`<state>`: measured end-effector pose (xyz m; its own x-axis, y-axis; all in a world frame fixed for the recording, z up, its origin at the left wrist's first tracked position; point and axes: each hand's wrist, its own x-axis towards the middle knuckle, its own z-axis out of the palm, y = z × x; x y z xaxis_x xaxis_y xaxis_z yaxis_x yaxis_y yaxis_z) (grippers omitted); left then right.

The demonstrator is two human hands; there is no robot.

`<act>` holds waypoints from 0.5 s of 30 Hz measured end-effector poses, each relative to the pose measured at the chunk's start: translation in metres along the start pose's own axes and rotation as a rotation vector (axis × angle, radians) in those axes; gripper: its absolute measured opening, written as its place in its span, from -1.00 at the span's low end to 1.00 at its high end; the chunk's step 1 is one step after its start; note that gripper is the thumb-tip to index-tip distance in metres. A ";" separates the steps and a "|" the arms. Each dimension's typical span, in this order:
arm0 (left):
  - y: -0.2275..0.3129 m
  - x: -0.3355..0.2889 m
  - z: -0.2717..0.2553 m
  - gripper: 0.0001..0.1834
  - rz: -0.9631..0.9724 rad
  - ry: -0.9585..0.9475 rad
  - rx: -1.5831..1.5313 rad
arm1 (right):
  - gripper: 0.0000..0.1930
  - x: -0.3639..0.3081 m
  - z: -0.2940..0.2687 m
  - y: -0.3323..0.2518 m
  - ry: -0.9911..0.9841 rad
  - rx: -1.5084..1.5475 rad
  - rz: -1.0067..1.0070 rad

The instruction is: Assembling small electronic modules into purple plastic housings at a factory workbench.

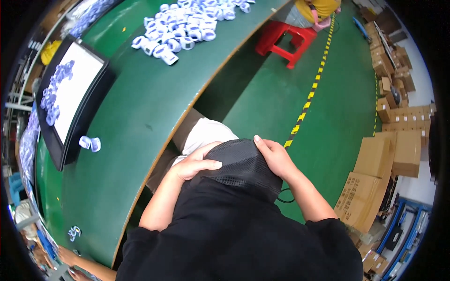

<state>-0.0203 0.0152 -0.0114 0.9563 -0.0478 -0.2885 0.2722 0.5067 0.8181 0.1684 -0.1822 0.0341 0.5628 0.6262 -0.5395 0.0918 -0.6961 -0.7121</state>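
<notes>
A black mesh piece (241,164), bag-like in shape, lies over my lap against my black shirt. My left hand (196,164) grips its left side, thumb stretched across the mesh and the other fingers partly hidden. At its upper right edge my right hand (276,158) is closed on the mesh, with the thumb on top and the fingers tucked behind. A thin black cord loop (287,200) sticks out beside the mesh, under my right forearm. Whether anything is inside the mesh, I cannot tell.
The green table (140,126) runs along my left. On it are a pile of white-and-lilac plastic parts (180,33), a black-rimmed tray (77,103) with more, and one loose part (90,144). A red stool (287,40) and cartons (358,201) stand on the floor. Another person's arm (89,264) reaches in lower left.
</notes>
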 end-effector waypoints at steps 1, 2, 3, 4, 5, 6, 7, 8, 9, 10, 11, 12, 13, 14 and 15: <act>0.001 -0.003 0.001 -0.26 0.011 0.010 -0.009 | -0.26 0.001 0.001 -0.005 0.015 -0.025 -0.013; 0.001 -0.008 0.001 -0.27 0.018 0.021 -0.019 | -0.26 0.002 0.002 -0.011 0.000 -0.036 -0.019; -0.001 -0.013 -0.001 -0.27 0.025 0.039 -0.029 | -0.26 0.004 0.003 -0.019 -0.019 -0.069 -0.022; -0.005 -0.019 -0.004 -0.27 0.046 0.071 -0.040 | -0.26 0.007 0.004 -0.026 -0.041 -0.102 -0.024; -0.008 -0.023 -0.007 -0.28 0.067 0.101 -0.052 | -0.26 0.011 0.007 -0.031 -0.061 -0.114 -0.029; -0.010 -0.029 -0.009 -0.27 0.088 0.118 -0.084 | -0.27 0.015 0.011 -0.037 -0.075 -0.155 -0.047; -0.015 -0.036 -0.011 -0.27 0.094 0.141 -0.096 | -0.27 0.018 0.015 -0.043 -0.090 -0.195 -0.065; -0.018 -0.046 -0.015 -0.26 0.136 0.166 -0.134 | -0.27 0.020 0.019 -0.056 -0.119 -0.207 -0.076; -0.023 -0.053 -0.016 -0.26 0.179 0.189 -0.173 | -0.27 0.021 0.022 -0.067 -0.147 -0.258 -0.089; -0.025 -0.059 -0.014 -0.25 0.212 0.185 -0.243 | -0.28 0.023 0.026 -0.074 -0.175 -0.309 -0.103; -0.032 -0.065 -0.015 -0.25 0.220 0.210 -0.252 | -0.28 0.026 0.030 -0.077 -0.199 -0.319 -0.112; -0.042 -0.071 -0.015 -0.26 0.248 0.243 -0.304 | -0.29 0.030 0.033 -0.079 -0.205 -0.342 -0.123; -0.051 -0.076 -0.016 -0.26 0.275 0.273 -0.356 | -0.30 0.033 0.036 -0.082 -0.208 -0.364 -0.133; -0.055 -0.081 -0.012 -0.26 0.293 0.282 -0.388 | -0.30 0.034 0.038 -0.086 -0.235 -0.373 -0.137; -0.056 -0.085 -0.011 -0.26 0.295 0.305 -0.399 | -0.31 0.034 0.040 -0.094 -0.268 -0.391 -0.136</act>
<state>-0.1184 0.0000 -0.0380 0.8955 0.3646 -0.2552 -0.1192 0.7490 0.6517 0.1466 -0.0815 0.0646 0.2983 0.7530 -0.5865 0.4798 -0.6495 -0.5898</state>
